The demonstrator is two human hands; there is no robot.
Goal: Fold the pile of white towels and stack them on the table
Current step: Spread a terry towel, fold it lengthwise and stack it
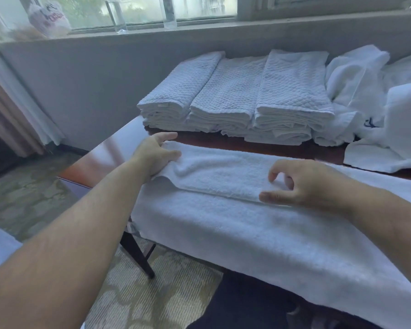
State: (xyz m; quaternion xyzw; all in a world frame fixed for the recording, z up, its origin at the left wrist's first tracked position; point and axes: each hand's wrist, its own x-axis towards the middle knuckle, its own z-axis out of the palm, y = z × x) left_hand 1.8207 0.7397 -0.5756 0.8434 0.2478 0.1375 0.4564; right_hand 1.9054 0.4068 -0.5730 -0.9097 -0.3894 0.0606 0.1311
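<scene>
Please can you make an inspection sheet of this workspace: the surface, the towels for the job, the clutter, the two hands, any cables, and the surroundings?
Surface: dark glossy wooden table, partly covered with towels.
Job's things: white towel spread along the near edge, its far part folded over towards the person; three stacks of folded towels side by side at the back; unfolded pile to their right.
Clutter: nothing seen on the table.
Hands: left hand grips the folded layer's left end; right hand rests on the fold edge, fingers loosely curled.
Cables: nothing seen.
Surroundings: window sill with a plastic bag; curtain on the left; patterned carpet.
</scene>
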